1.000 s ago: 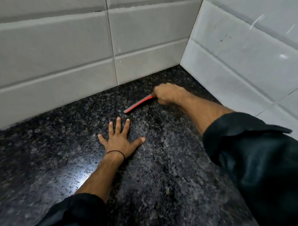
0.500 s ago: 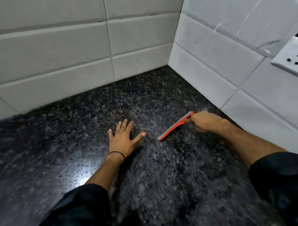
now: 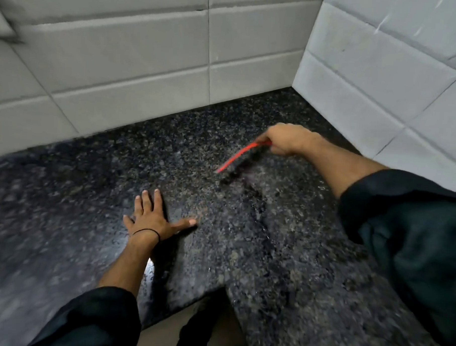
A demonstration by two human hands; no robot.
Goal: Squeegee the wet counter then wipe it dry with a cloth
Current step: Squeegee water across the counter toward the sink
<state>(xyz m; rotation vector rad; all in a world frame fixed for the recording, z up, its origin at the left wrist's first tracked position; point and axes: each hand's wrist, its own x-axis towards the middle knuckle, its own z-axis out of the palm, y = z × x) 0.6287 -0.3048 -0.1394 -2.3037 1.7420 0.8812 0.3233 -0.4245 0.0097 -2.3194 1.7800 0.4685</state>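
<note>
toward the far right corner of the worktop [image 3: 283, 253], the right hand [image 3: 288, 140] is clenched around one end of the red squeegee [image 3: 236, 157]. its long axis slants from that hand down and leftward, its free end pointing toward the left hand [image 3: 152, 216], which lies flat with fingers spread, grasping nothing, nearer the front edge. the blade looks raised or only lightly touching; blur prevents certainty. judged next: a pull toward the front edge, where wet stone lies open between the hands. no cloth is visible.
</note>
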